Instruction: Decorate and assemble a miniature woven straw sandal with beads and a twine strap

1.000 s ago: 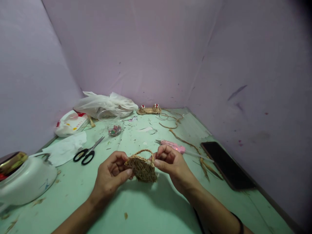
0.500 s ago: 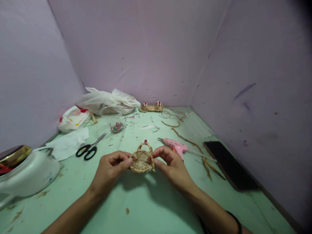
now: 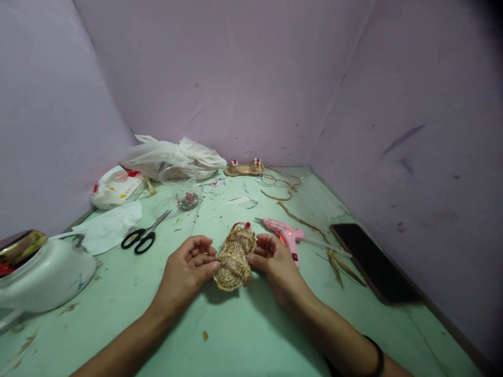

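Note:
A small woven straw sandal (image 3: pixel 234 267), shaped like a shoe sole with a narrow band across it and a red bead at its far end, is held up just above the table between my hands. My left hand (image 3: pixel 190 267) pinches its left edge near the middle with thumb and fingers. On the opposite edge, my right hand (image 3: pixel 275 264) grips with the thumb and bent fingers. A pink glue gun (image 3: pixel 283 233) with a lit orange light lies just beyond my right hand. Black-handled scissors (image 3: pixel 145 235) rest left of my left hand, blades slightly apart.
Against the back wall sits a similar woven piece (image 3: pixel 244 169) with red and white beads. A clear container of beads (image 3: pixel 187 200), a plastic bag (image 3: pixel 173 159) and white cloth (image 3: pixel 108 230) are at left. Straw cord (image 3: pixel 301 222) and a phone (image 3: pixel 373 264) lie right; a white pot (image 3: pixel 51 272) stands near left.
The sandal has been tipped so that its woven length faces me instead of its end-on opening. Both hands have moved slightly apart and still hold its sides.

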Demonstrator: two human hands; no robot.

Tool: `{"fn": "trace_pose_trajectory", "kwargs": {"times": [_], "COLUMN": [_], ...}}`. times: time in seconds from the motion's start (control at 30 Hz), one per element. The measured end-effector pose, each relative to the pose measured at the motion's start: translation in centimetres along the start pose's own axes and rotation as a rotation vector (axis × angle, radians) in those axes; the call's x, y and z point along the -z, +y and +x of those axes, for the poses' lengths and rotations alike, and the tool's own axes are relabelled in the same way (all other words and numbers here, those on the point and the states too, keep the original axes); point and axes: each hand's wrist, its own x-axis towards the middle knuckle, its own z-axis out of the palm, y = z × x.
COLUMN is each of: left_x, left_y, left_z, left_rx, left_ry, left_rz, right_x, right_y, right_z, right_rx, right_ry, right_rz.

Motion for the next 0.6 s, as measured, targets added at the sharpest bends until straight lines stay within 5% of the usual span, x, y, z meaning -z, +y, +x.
{"fn": "trace_pose_trajectory", "kwargs": {"times": [0.23,0.3,0.47,0.57,0.6], "left_x": [0.7,1.0,1.7,2.5,2.8], "left_y": [0.7,1.1,0.9,0.4,0.2], "left_z": [0.3,0.6,1.7,2.6,2.9], "left_rx": [0.149,0.24,0.461,0.453,0.441], "left_ry": [-0.238,-0.275,-0.212,-0.144,-0.105], "left_rz": [-0.264,-0.429,-0.434,-0.429,-0.442], "right_x": [0.6,0.6,-0.4,-2.2,-3.5], "right_y": [-0.7,-0.7,-1.5,-4.8,-6.3], "right_z": [0.1,0.2,0.7,1.3,1.5], "right_rx": [-0.141,-0.065,0.052,0.158,0.277], "right_ry": [-0.071,-0.076,-0.174,-0.24,-0.172], "right_rz": [0.05,0.047,-0.155,-0.478,-0.62]}}
